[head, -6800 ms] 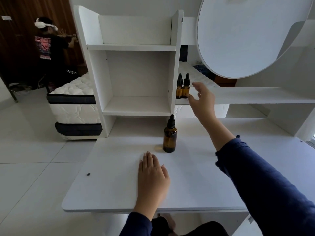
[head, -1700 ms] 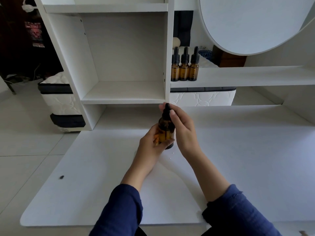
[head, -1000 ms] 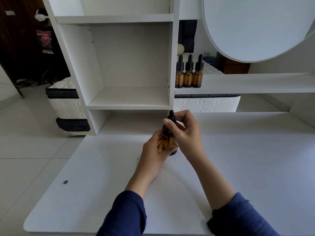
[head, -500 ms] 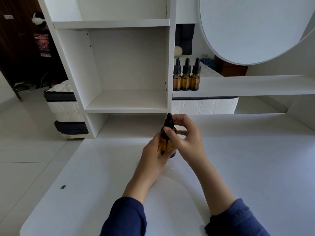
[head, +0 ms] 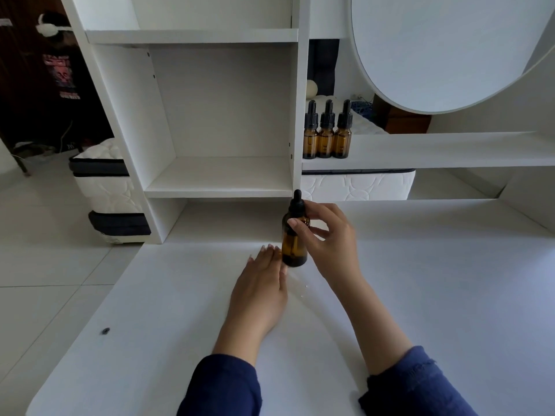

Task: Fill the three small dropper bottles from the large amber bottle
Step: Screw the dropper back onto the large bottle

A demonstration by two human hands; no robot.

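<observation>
The large amber bottle (head: 294, 244) with a black dropper cap stands upright on the white desk (head: 435, 280), in the middle. My right hand (head: 326, 238) holds it near the neck, thumb in front and fingers curled behind. My left hand (head: 261, 286) lies flat on the desk just left of the bottle's base, fingers straight, fingertips close to the glass. Three small amber dropper bottles (head: 327, 130) stand capped in a row at the left end of the right-hand shelf (head: 435, 150).
A white shelf unit (head: 219, 175) with open compartments rises behind the desk's left half. A big round white panel (head: 435, 46) hangs above the right shelf. A small dark hole (head: 105, 330) marks the desk's left side. A mattress and a person are beyond, at the left.
My left hand has let go of the large bottle and dropped flat onto the desk. My right hand still holds the bottle near its neck.
</observation>
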